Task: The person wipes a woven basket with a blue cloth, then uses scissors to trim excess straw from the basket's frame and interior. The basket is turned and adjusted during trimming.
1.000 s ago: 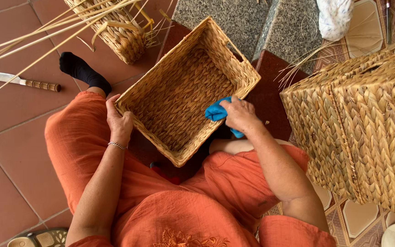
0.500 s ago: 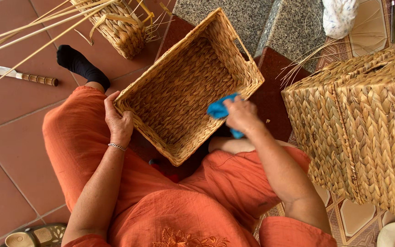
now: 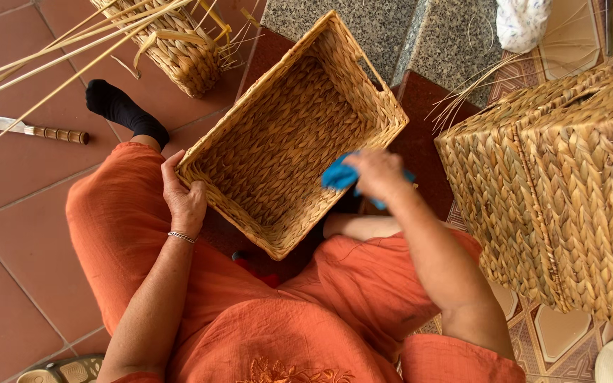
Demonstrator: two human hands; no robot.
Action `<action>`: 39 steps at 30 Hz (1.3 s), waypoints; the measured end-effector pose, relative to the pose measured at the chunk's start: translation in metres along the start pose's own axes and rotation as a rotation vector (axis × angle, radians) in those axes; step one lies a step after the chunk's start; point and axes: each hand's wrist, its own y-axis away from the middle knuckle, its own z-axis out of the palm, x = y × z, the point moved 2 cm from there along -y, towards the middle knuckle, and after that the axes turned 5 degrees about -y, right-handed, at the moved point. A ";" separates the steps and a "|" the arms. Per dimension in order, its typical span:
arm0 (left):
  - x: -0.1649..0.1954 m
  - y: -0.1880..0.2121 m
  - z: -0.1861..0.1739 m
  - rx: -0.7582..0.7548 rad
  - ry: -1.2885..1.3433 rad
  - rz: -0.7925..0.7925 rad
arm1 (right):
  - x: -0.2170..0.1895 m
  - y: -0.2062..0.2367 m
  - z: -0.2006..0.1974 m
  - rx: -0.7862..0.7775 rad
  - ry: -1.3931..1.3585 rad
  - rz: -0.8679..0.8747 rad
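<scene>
A rectangular woven straw basket point(image 3: 285, 135) rests tilted on my lap, its open side facing up. My left hand point(image 3: 184, 197) grips its near left rim, a thin bracelet on the wrist. My right hand point(image 3: 377, 174) is shut on a blue cloth point(image 3: 340, 174) and presses it against the basket's right rim. The hand is slightly blurred. I sit on the floor in orange clothes with a black sock on one foot.
A large woven box point(image 3: 562, 184) stands at the right. An unfinished woven basket point(image 3: 179, 50) with long loose straw strands lies at the top left. A knife point(image 3: 26, 128) with a banded handle lies on the red floor tiles at the left. A granite step is behind.
My right hand with the blue cloth has slid along the basket's right rim, and the basket has shifted slightly. My left hand keeps its grip on the rim.
</scene>
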 end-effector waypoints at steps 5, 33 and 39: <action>0.003 -0.006 0.000 0.000 -0.047 -0.089 | 0.031 -0.021 -0.030 0.206 0.066 0.195; -0.012 -0.028 0.005 0.018 -0.213 0.001 | -0.192 -0.143 -0.022 0.923 0.137 -0.853; 0.002 -0.028 0.007 -0.020 -0.203 -0.192 | -0.085 -0.195 -0.093 1.024 0.083 -0.337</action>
